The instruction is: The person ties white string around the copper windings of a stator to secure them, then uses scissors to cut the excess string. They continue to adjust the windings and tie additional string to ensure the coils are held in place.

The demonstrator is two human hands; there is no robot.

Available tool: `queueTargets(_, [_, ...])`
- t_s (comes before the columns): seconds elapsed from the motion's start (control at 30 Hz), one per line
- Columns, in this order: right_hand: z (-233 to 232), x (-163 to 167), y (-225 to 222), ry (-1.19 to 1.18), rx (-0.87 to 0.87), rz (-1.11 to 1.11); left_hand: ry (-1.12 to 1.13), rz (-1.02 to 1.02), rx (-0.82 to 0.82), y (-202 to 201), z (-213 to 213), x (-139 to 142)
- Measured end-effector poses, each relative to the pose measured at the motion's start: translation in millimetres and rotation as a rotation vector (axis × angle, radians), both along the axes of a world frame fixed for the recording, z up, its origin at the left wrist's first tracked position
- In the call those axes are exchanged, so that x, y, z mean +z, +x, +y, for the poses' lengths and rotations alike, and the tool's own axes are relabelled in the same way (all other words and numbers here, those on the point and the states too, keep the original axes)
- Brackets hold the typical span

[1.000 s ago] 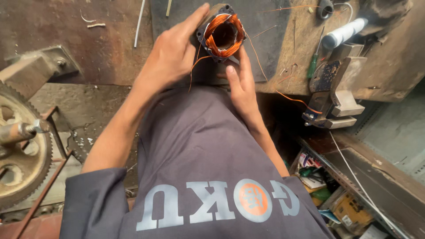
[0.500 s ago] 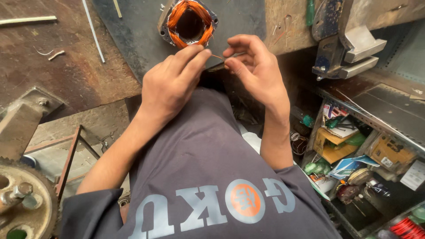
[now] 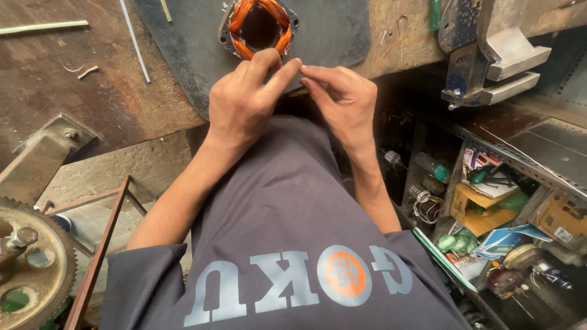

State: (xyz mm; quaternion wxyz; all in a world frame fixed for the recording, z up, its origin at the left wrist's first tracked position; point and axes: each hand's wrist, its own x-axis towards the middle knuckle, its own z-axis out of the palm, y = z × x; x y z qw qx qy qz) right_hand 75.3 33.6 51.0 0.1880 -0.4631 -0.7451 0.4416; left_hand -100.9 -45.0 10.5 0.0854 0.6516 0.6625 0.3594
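Rusty iron sits at your far left: a toothed gear wheel low beside you, a metal bracket above it, loose white rods across the worn surface.

Your left hand is closed to a narrow pinch, thumb and forefinger pressed together just below the stator. That stator, a steel ring wound with orange copper coil, lies flat on a dark mat at the near edge of the surface.

Your right hand meets the left fingertip to fingertip, also pinched narrow. Whatever you hold between them is too fine to see; likely a lead wire from the winding.

Step in hand, as I judge it: dressing or twisting a wire end from the coil. Next move calls for steady tension and small finger work, keeping the strand clear of the winding.

Right of you: a grey bench vise, then cluttered shelves with boxes and bottles.
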Motion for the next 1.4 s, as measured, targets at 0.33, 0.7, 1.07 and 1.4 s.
queueTargets(0.33, [-14.2,-20.2,7.6,-0.375,-0.237,0.11,-0.153,-0.093,-0.011,-14.3,10.6,7.5])
queueTargets(0.7, [65.9,-6.4,9.2,0.089,0.263,0.08,-0.223,-0.022,0.168,6.9,20.1,18.3])
queueTargets(1.07, [89.2,-11.7,-43.5,0.155,0.454,0.265,-0.029,-0.328,0.402,28.7,18.8,26.3])
queueTargets(1.4, [71.0,-38.5,-28.9,-0.252,0.287,0.295,0.123,-0.559,0.428,27.6,-15.8,24.4])
